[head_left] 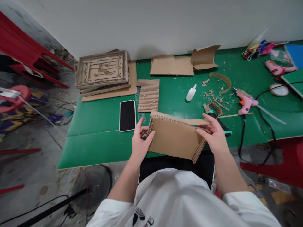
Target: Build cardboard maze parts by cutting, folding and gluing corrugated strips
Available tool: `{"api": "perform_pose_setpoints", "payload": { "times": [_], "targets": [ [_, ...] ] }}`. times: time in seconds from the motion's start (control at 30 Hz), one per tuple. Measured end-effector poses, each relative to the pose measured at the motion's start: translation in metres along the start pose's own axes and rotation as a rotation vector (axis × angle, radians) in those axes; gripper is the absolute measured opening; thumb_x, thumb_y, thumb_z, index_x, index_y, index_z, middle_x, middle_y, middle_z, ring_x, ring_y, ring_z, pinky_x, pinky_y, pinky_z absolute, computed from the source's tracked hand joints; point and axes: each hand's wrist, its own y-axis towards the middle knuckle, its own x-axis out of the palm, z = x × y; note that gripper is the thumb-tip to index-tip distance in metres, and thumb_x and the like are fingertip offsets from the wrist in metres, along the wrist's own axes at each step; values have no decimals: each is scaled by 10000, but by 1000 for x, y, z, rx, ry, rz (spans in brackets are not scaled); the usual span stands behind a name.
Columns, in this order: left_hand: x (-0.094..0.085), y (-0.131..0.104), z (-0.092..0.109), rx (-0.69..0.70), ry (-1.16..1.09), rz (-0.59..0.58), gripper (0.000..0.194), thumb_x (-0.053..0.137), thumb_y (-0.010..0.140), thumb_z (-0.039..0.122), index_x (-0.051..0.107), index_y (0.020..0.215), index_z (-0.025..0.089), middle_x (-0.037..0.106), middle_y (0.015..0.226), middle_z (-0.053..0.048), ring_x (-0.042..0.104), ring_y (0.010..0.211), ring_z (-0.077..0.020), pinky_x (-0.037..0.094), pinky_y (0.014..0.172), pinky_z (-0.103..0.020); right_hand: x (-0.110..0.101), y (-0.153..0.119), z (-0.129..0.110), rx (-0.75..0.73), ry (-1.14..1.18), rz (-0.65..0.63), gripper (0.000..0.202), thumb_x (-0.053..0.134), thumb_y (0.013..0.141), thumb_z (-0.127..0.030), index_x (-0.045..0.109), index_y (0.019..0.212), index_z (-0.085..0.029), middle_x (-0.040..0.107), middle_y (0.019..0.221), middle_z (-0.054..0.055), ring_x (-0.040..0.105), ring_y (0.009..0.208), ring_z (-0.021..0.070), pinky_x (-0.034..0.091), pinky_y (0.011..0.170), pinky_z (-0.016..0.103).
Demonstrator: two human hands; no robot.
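Between my two hands is a shallow cardboard tray point(175, 138), tilted, with corrugated strips standing along its left, far and right edges. My left hand point(142, 140) grips its left end, the thumb on the inner side and fingers behind the wall. At the opposite end my right hand point(213, 134) holds the far right corner, thumb over the wall. Just beyond that hand lies a dark cutter with teal ends point(227, 133), partly hidden by it. A curled corrugated strip point(216, 108) rests close to the cutter.
On the green table point(94, 146) lie a phone point(127, 115), a ribbed cardboard piece point(149, 96), a white glue bottle point(191, 93) and a pink glue gun point(246, 101) with a cable. Stacked cardboard frames point(103, 71) stand back left. Cardboard sheets point(172, 65) lean near the wall.
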Motion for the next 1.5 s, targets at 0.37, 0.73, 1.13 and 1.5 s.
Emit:
{"api": "perform_pose_setpoints", "payload": {
  "times": [0.37, 0.73, 1.13, 1.5],
  "targets": [
    [13, 26, -8, 164, -70, 166, 464, 622, 768, 515, 555, 1083, 181, 619, 949, -73, 639, 892, -192, 540, 771, -303, -7, 37, -51, -481, -332, 127, 179, 694, 762, -364, 697, 922, -282, 718, 942, 34, 673, 874, 221, 553, 802, 392],
    [9, 18, -11, 119, -282, 154, 403, 748, 686, 473, 544, 873, 179, 529, 708, 37, 537, 599, -77, 481, 559, -192, -7, 61, -36, -463, 18, 358, 116, 648, 797, -350, 697, 869, -273, 713, 817, -2, 677, 712, 157, 563, 658, 317],
    [0, 7, -18, 246, -416, 116, 266, 728, 745, 231, 545, 936, 203, 660, 889, -15, 636, 702, -103, 511, 563, -184, -21, 83, 2, -112, -503, 119, 545, 607, 767, -473, 579, 1244, -212, 677, 1055, 95, 630, 710, 190, 537, 756, 441],
    [0, 7, -10, 343, -453, 60, 237, 665, 767, 98, 552, 947, 204, 677, 864, -20, 662, 792, -138, 535, 649, -225, 10, 159, 2, -78, -567, -177, 540, 722, 672, -353, 584, 1157, -157, 651, 1144, 135, 611, 1041, 285, 492, 898, 448]
  ]
}}
